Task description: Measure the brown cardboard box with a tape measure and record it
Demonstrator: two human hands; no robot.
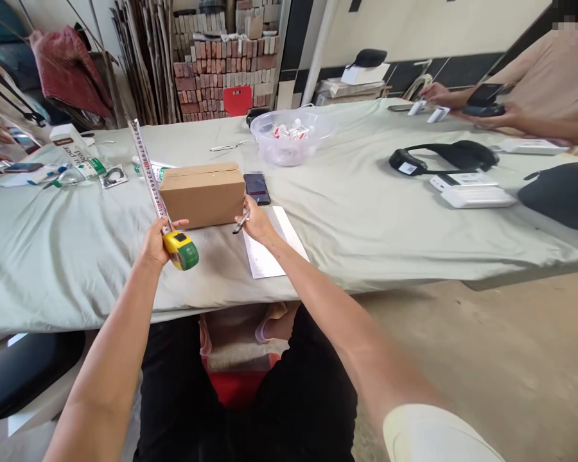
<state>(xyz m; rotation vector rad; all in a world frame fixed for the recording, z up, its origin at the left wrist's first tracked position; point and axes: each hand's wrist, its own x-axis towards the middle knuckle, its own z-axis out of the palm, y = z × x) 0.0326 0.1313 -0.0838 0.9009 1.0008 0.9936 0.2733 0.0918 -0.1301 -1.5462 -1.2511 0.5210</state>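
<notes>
My left hand (pixel 158 242) grips a yellow and green tape measure (pixel 182 250) near its mouth. Its blade is drawn out and runs up along the left end of a brown cardboard box (pixel 205 199), reaching well past the box. In my right hand (pixel 257 221) is a pen (pixel 241 222), its tip pointing down and left. The same hand's fingers touch the box's right end. Under and beside the right wrist lies a white sheet of paper (pixel 264 260), partly covered by the hand. Behind that hand a dark phone (pixel 257 188) lies next to the box.
A clear plastic basin (pixel 291 138) with wrapped items stands behind the box. To the right are a black head strap (pixel 443 157) and white devices (pixel 476 192). A white carton (pixel 72 151) is at the left. Other people (pixel 544 90) sit at both table sides.
</notes>
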